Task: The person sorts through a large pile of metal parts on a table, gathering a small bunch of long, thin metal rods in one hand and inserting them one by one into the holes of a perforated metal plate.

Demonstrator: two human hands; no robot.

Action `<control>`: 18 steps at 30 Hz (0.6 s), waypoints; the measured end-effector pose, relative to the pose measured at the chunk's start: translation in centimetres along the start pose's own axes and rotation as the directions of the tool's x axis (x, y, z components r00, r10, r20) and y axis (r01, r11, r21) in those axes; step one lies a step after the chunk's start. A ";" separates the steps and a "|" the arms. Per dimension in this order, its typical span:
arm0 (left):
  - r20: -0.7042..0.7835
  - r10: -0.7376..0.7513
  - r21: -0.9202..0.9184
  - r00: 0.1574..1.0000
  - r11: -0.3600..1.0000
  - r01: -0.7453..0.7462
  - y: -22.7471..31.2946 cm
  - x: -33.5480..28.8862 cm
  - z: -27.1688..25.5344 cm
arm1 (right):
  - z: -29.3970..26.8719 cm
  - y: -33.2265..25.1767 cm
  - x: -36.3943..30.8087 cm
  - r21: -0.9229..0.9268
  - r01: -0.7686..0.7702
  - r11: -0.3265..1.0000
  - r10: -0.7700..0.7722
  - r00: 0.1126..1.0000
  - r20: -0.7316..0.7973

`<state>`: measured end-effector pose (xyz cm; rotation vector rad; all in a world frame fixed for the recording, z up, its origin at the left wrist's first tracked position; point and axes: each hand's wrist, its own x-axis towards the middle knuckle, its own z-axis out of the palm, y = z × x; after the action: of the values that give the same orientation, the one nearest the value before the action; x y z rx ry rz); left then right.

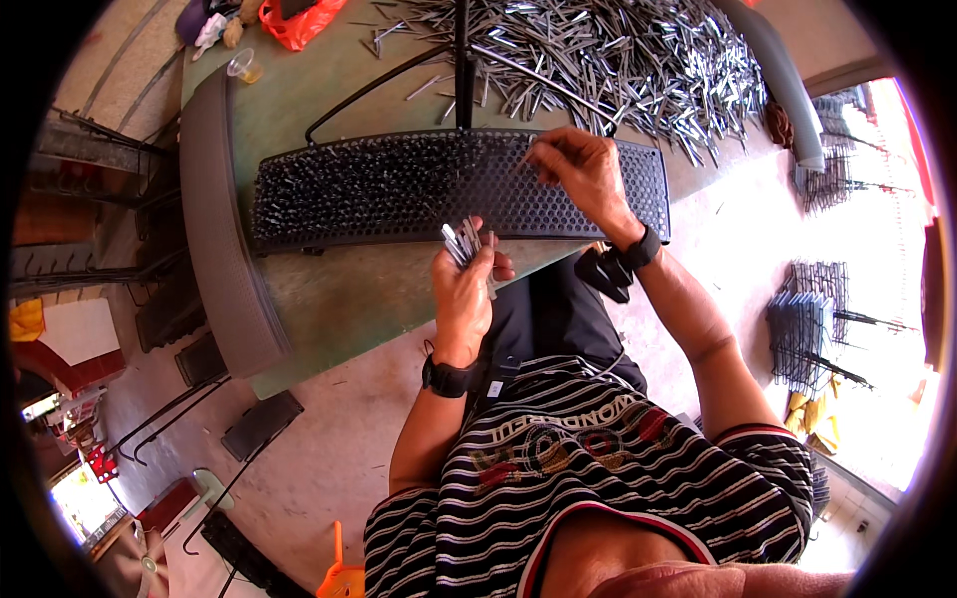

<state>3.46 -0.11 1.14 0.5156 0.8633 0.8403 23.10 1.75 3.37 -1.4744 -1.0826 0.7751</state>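
Observation:
A long black rack [573,204] full of round holes lies across the table in front of me. Its left part is densely filled with upright metal pieces [349,189], while open holes show in the right part. My left hand [464,304] is closed around a bunch of short silvery metal strips [465,242], just off the rack's near edge. Above the right part of the rack, my right hand [588,179] has thumb and fingers pinched together. What they hold is too small to make out.
A large heap of loose metal strips [618,65] covers the table's far right. A black metal frame [464,80] rises behind the rack. Grey padded edges [224,229] flank the table [339,319]. A plastic cup [242,68] and red bag [299,22] sit far left.

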 end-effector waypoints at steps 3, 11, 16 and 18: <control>-0.028 0.017 0.019 0.999 1.000 -0.016 0.2 -0.2 -0.1 | -0.8 0.8 1.3 -0.164 0.073 0.984 -0.087 0.993 -0.076; -0.140 -0.080 0.013 0.987 0.996 0.083 0.8 -0.1 -0.1 | -0.9 2.3 2.8 -0.397 0.280 0.874 -0.267 0.960 0.089; -0.164 -0.100 0.024 0.981 0.994 0.106 1.0 0.0 0.0 | -0.9 3.2 2.9 -0.467 0.412 0.783 -0.364 0.911 0.194; -0.173 -0.103 0.034 0.980 0.993 0.110 1.1 0.0 0.0 | -0.6 2.3 3.0 -0.486 0.419 0.767 -0.372 0.907 0.195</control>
<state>3.02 0.53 1.93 0.4351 1.0593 0.7763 25.27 4.35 1.47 -1.5723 -1.7026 0.2453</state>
